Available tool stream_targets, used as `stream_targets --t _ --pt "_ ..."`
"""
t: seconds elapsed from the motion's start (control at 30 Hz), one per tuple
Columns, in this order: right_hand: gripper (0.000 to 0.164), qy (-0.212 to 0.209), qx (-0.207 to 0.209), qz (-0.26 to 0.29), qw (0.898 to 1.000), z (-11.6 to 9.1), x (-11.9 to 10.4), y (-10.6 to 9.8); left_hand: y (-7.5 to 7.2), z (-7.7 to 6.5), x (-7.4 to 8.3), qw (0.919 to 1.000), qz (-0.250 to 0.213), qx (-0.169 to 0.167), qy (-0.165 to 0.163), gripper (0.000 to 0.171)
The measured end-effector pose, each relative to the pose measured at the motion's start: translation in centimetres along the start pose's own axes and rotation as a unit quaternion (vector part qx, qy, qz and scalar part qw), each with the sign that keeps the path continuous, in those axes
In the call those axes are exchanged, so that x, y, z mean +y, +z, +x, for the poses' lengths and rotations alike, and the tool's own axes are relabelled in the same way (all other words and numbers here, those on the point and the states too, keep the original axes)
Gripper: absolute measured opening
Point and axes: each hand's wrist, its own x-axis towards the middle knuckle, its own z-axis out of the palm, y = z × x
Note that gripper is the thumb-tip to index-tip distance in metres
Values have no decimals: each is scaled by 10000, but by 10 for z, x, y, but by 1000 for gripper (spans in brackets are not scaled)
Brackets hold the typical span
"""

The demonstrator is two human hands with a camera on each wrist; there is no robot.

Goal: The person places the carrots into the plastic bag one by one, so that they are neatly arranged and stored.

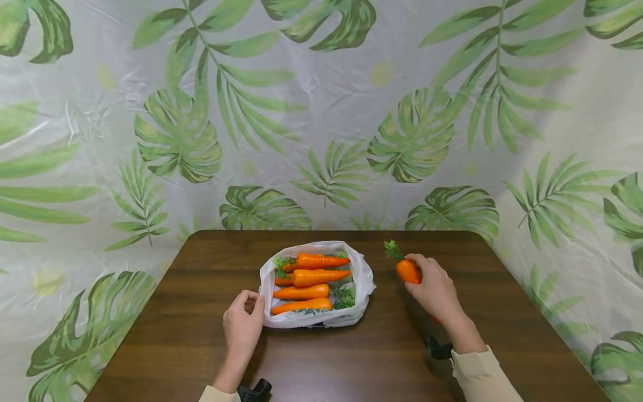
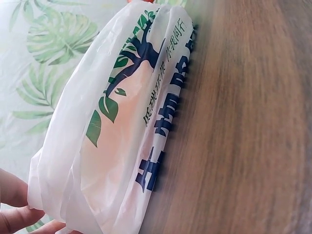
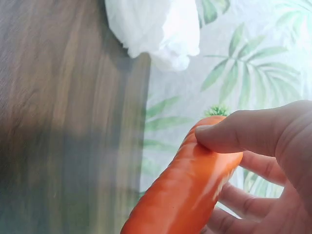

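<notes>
A white plastic bag point(image 1: 365, 274) stands open-topped on the table, with several orange carrots point(image 1: 303, 292) lying crosswise in it, their green tops at different ends. At the bag's left edge, my left hand point(image 1: 243, 324) pinches the rim; in the left wrist view its fingers point(image 2: 17, 219) meet the bag's corner. To the right of the bag, my right hand point(image 1: 436, 287) holds another carrot point(image 1: 408, 272) with its leafy top pointing away from me. The right wrist view shows the thumb pressed on this carrot's thick end point(image 3: 183, 180), the other fingers beneath.
Everything stands on a dark brown wooden table point(image 1: 201, 279) with rounded far corners. Behind it hangs a pale sheet point(image 1: 341, 111) printed with green leaves. Black straps point(image 1: 255, 389) are worn at both wrists. Green leaves and dark lettering are printed on the bag's side.
</notes>
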Motion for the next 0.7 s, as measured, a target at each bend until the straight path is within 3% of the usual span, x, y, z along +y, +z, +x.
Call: stream_targets --t 0.7 --pt "64 -464 -66 308 9984 15 -48 10 0 1 -1 10000 0 -42 -19 6"
